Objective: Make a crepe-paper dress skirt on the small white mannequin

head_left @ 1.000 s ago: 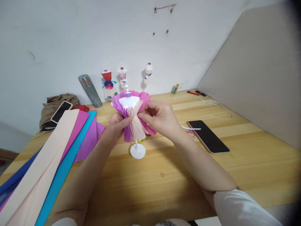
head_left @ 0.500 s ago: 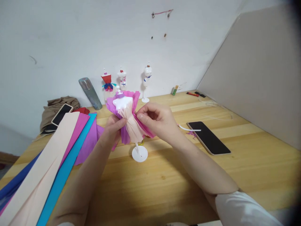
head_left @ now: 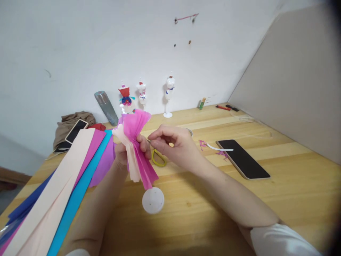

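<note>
My left hand (head_left: 122, 155) is closed round the waist of a small white dress-form mannequin (head_left: 153, 201), tilted with its round base toward me. Gathered crepe paper (head_left: 135, 124) in pink, cream and purple wraps it, flaring above and below the waist. My right hand (head_left: 176, 145) is just right of it, thumb and forefinger pinched together near the left fingertips. Whatever the pinch holds is too small to make out. Below these fingers lies a yellow loop (head_left: 159, 159), like a scissors handle, on the table.
Crepe paper strips (head_left: 57, 192) cover the left side. Behind stand a flask (head_left: 106, 108) and three more mannequins (head_left: 169, 93). A phone (head_left: 242, 158) lies right, with a white strip (head_left: 220, 148) on it and purple scraps alongside. Another phone (head_left: 76, 131) rests on brown cloth.
My left hand has turned the mannequin, so its side with pink paper faces me and the base has swung up. My right fingers have come off the paper to the right.
</note>
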`<move>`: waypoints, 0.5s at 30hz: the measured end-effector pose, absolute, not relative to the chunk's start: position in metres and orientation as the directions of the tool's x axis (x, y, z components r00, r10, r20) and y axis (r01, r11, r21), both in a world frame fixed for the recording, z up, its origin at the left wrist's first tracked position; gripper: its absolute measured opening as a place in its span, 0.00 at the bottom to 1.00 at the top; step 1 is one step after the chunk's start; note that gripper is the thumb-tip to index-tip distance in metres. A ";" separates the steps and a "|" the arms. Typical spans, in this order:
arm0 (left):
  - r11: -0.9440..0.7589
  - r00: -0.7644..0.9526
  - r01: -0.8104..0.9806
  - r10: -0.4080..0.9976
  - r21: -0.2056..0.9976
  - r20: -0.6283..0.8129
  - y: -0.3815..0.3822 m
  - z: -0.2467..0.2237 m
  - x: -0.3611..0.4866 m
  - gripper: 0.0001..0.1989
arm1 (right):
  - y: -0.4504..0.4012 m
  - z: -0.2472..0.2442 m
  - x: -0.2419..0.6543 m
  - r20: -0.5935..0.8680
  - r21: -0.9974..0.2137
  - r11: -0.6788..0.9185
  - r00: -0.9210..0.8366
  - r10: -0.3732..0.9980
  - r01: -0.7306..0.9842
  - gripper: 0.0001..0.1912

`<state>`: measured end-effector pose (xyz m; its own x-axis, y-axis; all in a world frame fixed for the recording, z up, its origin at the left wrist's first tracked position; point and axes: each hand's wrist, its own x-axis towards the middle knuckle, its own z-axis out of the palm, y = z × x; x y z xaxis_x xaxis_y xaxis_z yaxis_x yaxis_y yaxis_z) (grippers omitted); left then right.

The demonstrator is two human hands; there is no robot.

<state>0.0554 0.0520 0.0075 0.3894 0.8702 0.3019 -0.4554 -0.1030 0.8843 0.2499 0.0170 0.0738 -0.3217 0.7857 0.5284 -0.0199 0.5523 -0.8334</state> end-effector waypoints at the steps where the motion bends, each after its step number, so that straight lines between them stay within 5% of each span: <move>1: -0.093 0.416 -0.450 0.858 0.888 0.301 0.053 0.005 0.054 0.26 | 0.015 0.074 0.249 0.525 -0.839 0.543 -0.324 0.787 -0.041 0.03; 5: -0.090 0.427 -0.392 0.864 0.916 0.268 0.055 0.002 0.051 0.27 | 0.010 0.073 0.247 0.474 -0.875 0.478 -0.333 0.815 -0.076 0.06; 15: -0.081 0.434 -0.298 0.876 0.951 0.210 0.056 0.007 0.049 0.23 | -0.002 0.079 0.252 0.645 -0.726 0.670 -0.187 0.741 0.154 0.16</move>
